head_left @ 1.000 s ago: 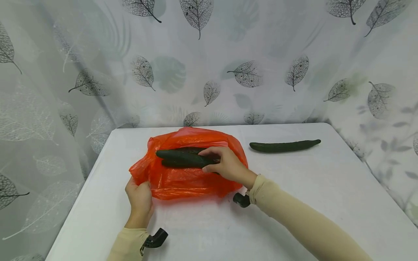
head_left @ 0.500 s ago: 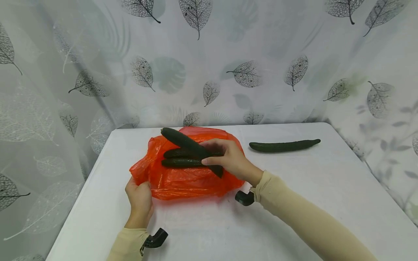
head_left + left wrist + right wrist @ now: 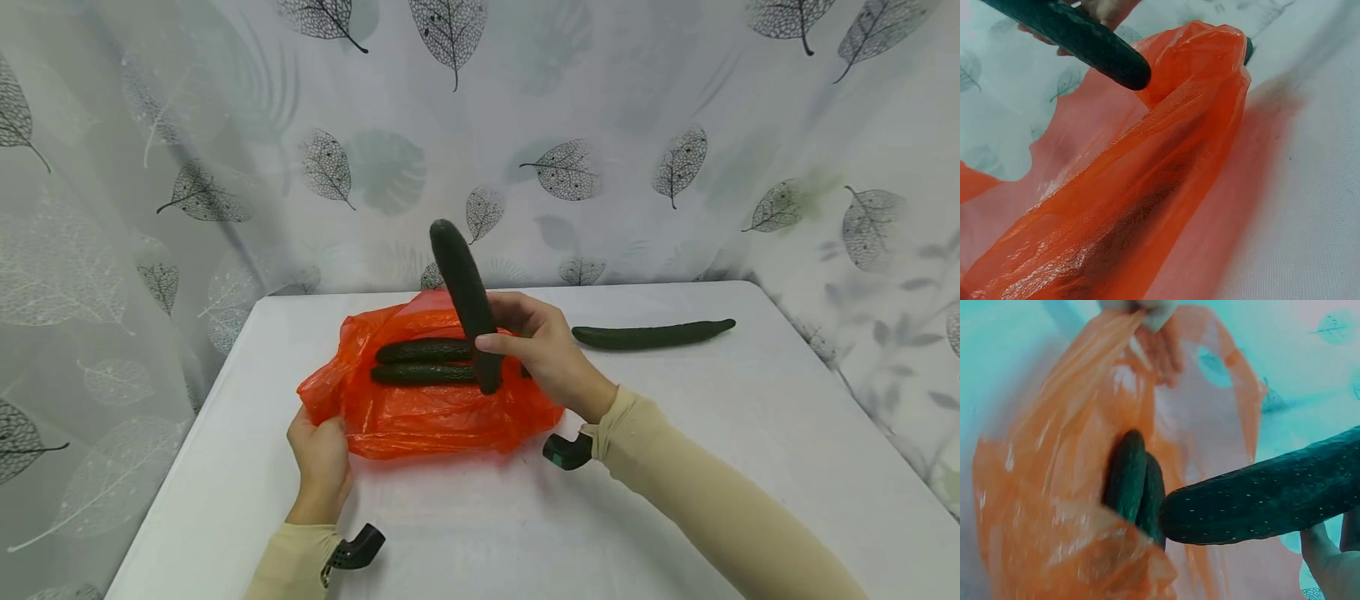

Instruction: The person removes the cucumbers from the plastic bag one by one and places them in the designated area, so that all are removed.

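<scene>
Plainly, the right hand (image 3: pixel 546 348) grips one cucumber (image 3: pixel 461 279), its long axis steep and top tilted left, over the red bag (image 3: pixel 420 421) the left hand (image 3: pixel 321 467) grasps, while a lone cucumber (image 3: pixel 652 336) lies crosswise on the bench (image 3: pixel 750 400), nearer the right hand.

Long beige sleeves (image 3: pixel 708 483), wrinkled cuffs (image 3: pixel 612 423), black wrist cameras (image 3: pixel 568 451)

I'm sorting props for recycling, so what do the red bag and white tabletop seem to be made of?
Red bag: probably thin plastic film, glossy and translucent; bright glints run along its creases.
White tabletop: matte; the fine grain in the left wrist view suggests a woven cover, though textured plastic is possible.
</scene>
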